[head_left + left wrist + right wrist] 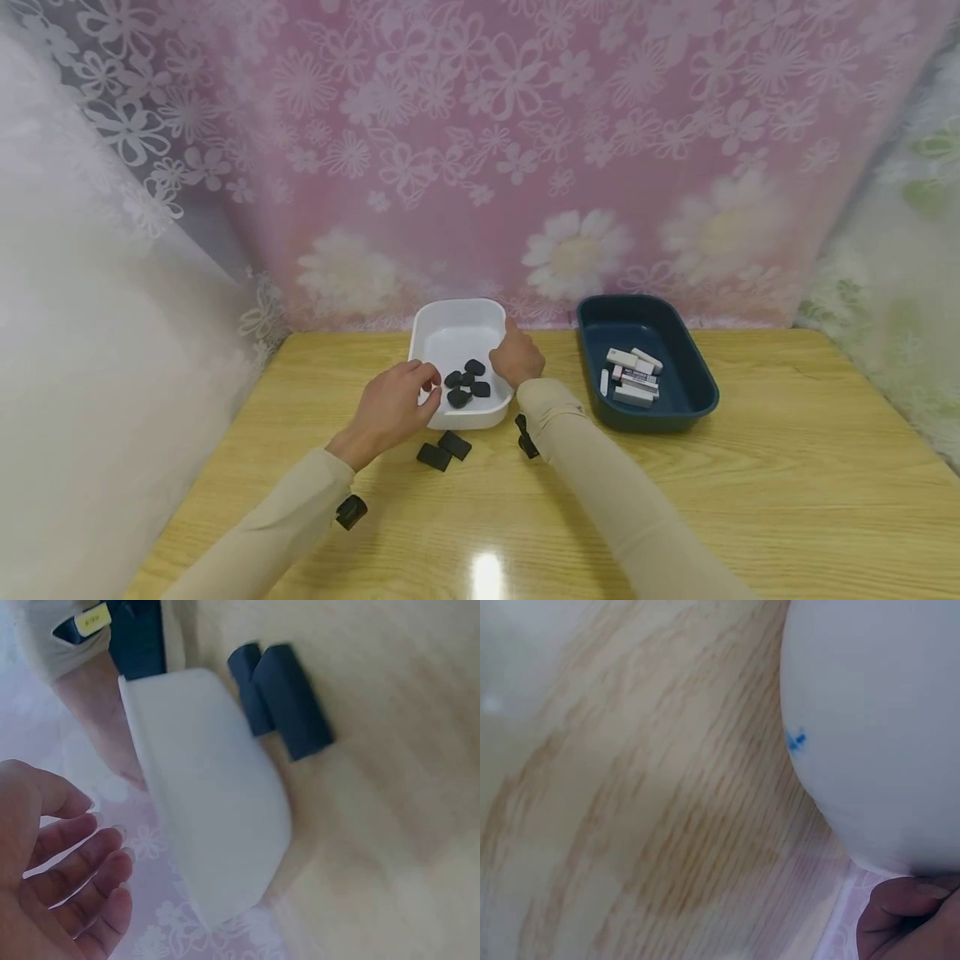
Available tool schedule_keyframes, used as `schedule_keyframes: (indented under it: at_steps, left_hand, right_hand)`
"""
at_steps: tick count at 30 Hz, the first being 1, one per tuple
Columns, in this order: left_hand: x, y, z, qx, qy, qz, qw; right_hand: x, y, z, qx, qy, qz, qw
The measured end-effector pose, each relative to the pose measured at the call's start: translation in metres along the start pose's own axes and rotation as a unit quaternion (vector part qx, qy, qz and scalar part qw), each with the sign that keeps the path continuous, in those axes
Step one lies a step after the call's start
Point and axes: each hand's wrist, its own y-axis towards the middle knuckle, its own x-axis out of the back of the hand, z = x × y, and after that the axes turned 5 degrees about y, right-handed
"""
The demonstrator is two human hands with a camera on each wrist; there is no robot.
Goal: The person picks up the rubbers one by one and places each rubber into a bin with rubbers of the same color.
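A white plastic tub point(457, 321) stands on the table, with several small black rounded pieces point(460, 397) lying inside. My right hand point(517, 357) grips the tub's right rim; in the right wrist view its curled fingers point(900, 904) meet the tub's edge. My left hand point(393, 404) hovers by the tub's front left side, fingers loosely bent and holding nothing, as the left wrist view also shows. Just in front of the tub lie two flat black rectangular blocks point(434, 457), touching each other.
To the right stands a dark blue tub point(705, 396) containing several white eraser-like blocks point(633, 396), some with printed sleeves. The wooden table point(787, 483) ends at a pink flowered curtain point(465, 167) behind both tubs. A black band point(350, 511) sits on the left wrist.
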Motion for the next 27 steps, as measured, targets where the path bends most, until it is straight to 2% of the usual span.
schedule_keyframes:
  at_steps: [9,12,17,20,27]
  left_hand:
    - [-0.009,-0.031,-0.008,0.013,-0.011,0.036,0.9992]
    - [-0.012,-0.04,-0.008,0.008,-0.016,0.058,0.9982]
    - [-0.02,-0.048,-0.002,-0.041,-0.018,0.111,0.9928]
    - [-0.024,-0.049,0.001,-0.075,-0.015,0.124,0.9894]
    - [-0.03,-0.051,0.005,-0.095,-0.012,0.137,0.986]
  right_hand:
    - [0.0,0.002,-0.002,0.003,0.001,0.001,1.0]
    - [0.0,0.002,-0.002,0.004,0.003,0.002,1.0]
    - [0.001,0.005,-0.003,0.007,-0.001,-0.003,1.0]
    - [0.002,0.005,-0.002,0.008,0.0,-0.004,1.0]
    - [-0.001,0.004,-0.001,0.0,-0.002,0.01,1.0]
